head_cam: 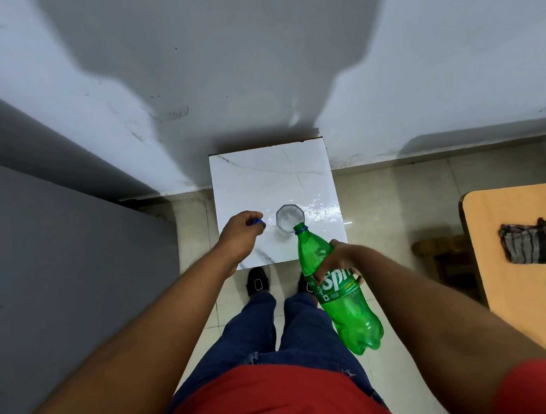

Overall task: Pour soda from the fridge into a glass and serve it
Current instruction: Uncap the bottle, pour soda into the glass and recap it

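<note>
A clear glass (289, 219) stands on a small white marble-topped table (262, 174), near its front edge. My right hand (337, 262) grips a green soda bottle (342, 303) around its label. The bottle is uncapped and tilted, its mouth at the glass's near rim. The glass looks whitish inside; I cannot tell how much liquid it holds. My left hand (241, 234) hovers over the table just left of the glass, fingers closed on the blue bottle cap (257, 221).
A grey fridge side (55, 259) fills the left. A wooden table (526, 250) with a folded striped cloth (542, 242) stands at the right, with a dark stool (441, 258) beside it. The white wall is directly behind the small table. My feet stand on tiled floor.
</note>
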